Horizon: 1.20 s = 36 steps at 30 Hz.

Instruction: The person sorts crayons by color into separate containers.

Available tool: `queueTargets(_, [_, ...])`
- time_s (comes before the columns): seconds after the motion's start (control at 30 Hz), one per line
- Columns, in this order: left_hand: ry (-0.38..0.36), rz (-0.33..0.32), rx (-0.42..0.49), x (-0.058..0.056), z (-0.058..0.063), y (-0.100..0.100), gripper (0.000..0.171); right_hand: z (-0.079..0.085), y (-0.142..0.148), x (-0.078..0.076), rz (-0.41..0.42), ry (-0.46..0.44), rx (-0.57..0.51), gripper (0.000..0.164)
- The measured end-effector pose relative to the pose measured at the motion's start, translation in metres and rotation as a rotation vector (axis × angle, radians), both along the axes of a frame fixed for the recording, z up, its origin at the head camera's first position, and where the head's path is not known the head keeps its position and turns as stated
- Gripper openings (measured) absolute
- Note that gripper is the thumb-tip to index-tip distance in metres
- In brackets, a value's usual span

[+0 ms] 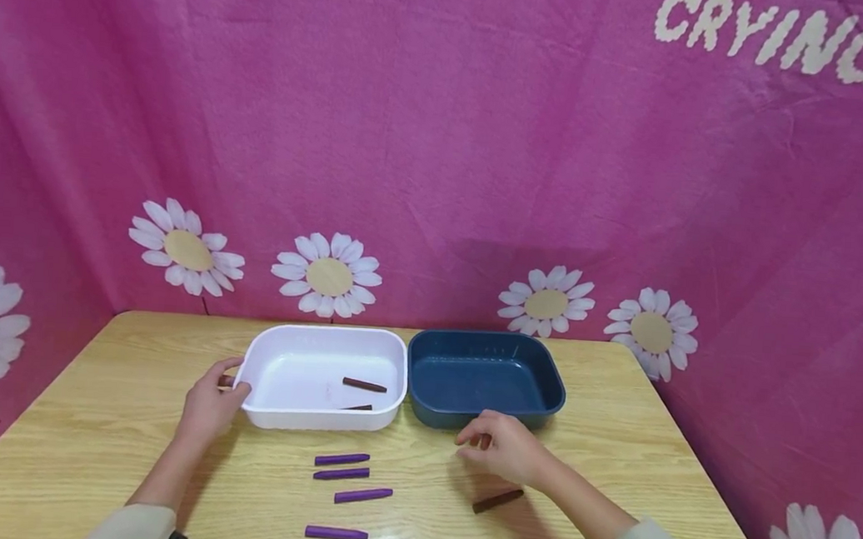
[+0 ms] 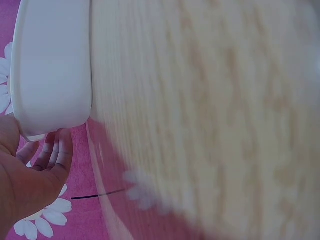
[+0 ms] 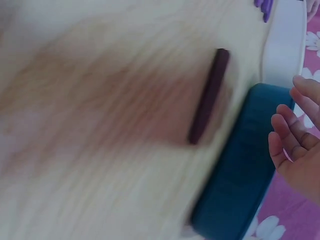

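Observation:
My left hand (image 1: 213,403) grips the left end of a white plastic tray (image 1: 301,420), thumb at the rim and fingers against the outer wall. In the left wrist view, that hand (image 2: 35,175) is at the tray's (image 2: 52,65) end. Two brown crayons (image 1: 365,385) lie inside the tray. My right hand (image 1: 505,448) hovers near the front of a dark blue tray (image 1: 484,419), fingers loosely bent with nothing between them. Another brown crayon (image 1: 498,501) lies on the table beneath it; the right wrist view shows this crayon (image 3: 209,97) apart from the hand (image 3: 300,140).
Several purple crayons (image 1: 363,495) lie on the wooden table (image 1: 128,415) in front of the white tray. The two trays stand side by side near the table's back edge. Behind hangs a pink cloth (image 1: 410,151) with daisies.

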<state>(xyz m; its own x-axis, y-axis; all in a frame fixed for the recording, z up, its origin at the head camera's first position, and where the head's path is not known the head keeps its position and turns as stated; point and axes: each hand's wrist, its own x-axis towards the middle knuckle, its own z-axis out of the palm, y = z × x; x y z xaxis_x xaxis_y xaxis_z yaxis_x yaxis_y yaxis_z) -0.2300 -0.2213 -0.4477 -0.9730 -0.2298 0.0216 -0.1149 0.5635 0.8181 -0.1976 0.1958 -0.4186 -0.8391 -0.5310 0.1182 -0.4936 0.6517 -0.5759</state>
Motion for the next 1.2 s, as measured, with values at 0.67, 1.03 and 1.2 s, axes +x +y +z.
queueTargets(0.67, [-0.015, -0.003, -0.009, 0.000, 0.001, 0.001, 0.053, -0.026, 0.046, 0.021, 0.101, -0.060, 0.078, 0.008])
queueTargets(1.03, [-0.009, 0.000, -0.005, 0.002, 0.002, 0.001, 0.053, -0.031, 0.052, 0.024, 0.109, -0.025, 0.108, 0.009])
queueTargets(1.2, [-0.012, -0.002, 0.002, 0.001, 0.002, 0.001, 0.053, -0.032, 0.052, 0.024, 0.091, -0.034, 0.112, 0.007])
